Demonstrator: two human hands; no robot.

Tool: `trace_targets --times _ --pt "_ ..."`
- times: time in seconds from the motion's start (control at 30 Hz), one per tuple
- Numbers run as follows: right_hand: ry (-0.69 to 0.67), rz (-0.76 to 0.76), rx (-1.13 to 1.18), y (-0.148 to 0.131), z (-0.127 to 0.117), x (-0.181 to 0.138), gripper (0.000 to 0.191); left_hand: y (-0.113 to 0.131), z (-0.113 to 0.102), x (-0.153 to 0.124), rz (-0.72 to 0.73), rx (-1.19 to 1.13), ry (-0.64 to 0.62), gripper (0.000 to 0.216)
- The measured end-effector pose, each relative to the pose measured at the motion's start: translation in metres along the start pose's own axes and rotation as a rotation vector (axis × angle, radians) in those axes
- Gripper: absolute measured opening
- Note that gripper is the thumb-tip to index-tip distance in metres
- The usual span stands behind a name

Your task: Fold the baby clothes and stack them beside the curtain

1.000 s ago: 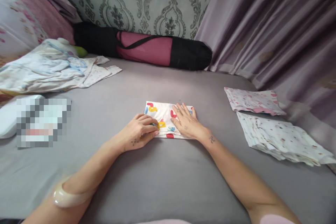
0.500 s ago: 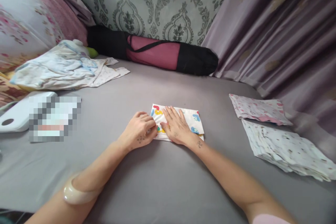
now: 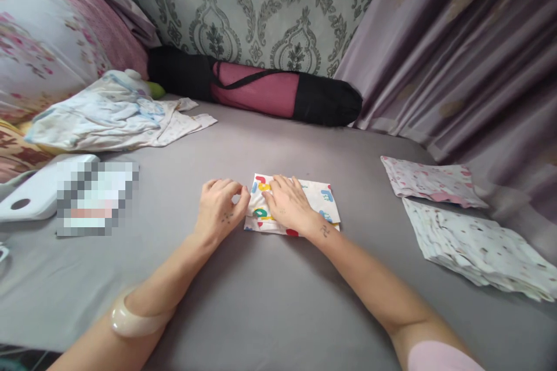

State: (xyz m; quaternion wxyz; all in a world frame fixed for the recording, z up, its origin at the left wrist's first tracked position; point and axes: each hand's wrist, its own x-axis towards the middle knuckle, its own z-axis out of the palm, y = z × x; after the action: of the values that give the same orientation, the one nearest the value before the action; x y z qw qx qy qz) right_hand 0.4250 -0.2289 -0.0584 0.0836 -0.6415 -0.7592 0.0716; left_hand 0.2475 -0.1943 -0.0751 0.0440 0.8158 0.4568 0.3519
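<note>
A folded white cloth [image 3: 326, 197] printed with red, blue, yellow and green shapes lies on the grey sheet in front of me. Across its upper layer rests my right hand [image 3: 289, 203], palm down, fingers stretched out and slightly bent. My left hand [image 3: 221, 208] is just off the cloth's left edge, loosely curled, with a gap between thumb and forefinger and nothing seen in it. A pale bangle [image 3: 137, 319] circles my left forearm.
Two folded cloths lie at right, a pink-patterned one [image 3: 430, 179] and a white one [image 3: 474, 243]. A crumpled baby garment [image 3: 108, 113], a white plastic object [image 3: 43, 191] and a blurred flat item [image 3: 96, 200] are at left. A black-and-pink long bag [image 3: 256, 90] lies along the wall.
My left hand has drawn back to the left from the cloth's edge, uncovering its lower left corner. My right hand stays on the cloth, its fingers a little more bent.
</note>
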Motion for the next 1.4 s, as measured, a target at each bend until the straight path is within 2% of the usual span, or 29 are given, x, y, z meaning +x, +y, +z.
trace_targets --times 0.17,0.37,0.57,0.73,0.8,0.87,1.0,1.13,1.3,1.4 --pt "0.057 -0.115 0.027 -0.023 0.021 0.01 0.056 -0.002 0.0 0.0 -0.039 0.037 0.097 0.022" --pt "0.014 -0.127 0.035 -0.032 0.045 0.016 0.064 -0.001 0.0 0.0 -0.089 -0.003 0.102 0.018" --pt "0.057 -0.13 0.133 -0.028 0.043 0.016 0.057 -0.005 0.006 -0.004 -0.045 -0.028 0.028 0.029" --pt "0.154 -0.121 0.424 -0.015 0.032 0.013 0.046 -0.009 0.008 -0.003 0.003 -0.051 -0.023 0.032" --pt "0.183 -0.129 0.478 -0.005 0.024 0.004 0.045 -0.009 0.009 -0.003 0.051 -0.09 -0.077 0.029" --pt "0.203 -0.123 0.431 0.008 0.016 -0.01 0.045 -0.009 0.012 -0.004 0.116 -0.134 -0.153 0.027" --pt "0.171 0.005 0.168 0.045 0.005 -0.039 0.051 -0.005 0.018 -0.009 0.205 -0.09 -0.356 0.041" --pt "0.091 0.157 -0.015 0.076 0.007 -0.058 0.058 -0.003 0.024 -0.014 0.21 0.021 -0.592 0.054" --pt "-0.018 0.175 -0.069 0.083 0.015 -0.066 0.062 0.0 0.021 -0.011 0.157 0.059 -0.731 0.061" --pt "-0.034 0.178 -0.051 0.081 0.018 -0.066 0.062 0.004 0.018 -0.008 0.132 0.072 -0.778 0.061"
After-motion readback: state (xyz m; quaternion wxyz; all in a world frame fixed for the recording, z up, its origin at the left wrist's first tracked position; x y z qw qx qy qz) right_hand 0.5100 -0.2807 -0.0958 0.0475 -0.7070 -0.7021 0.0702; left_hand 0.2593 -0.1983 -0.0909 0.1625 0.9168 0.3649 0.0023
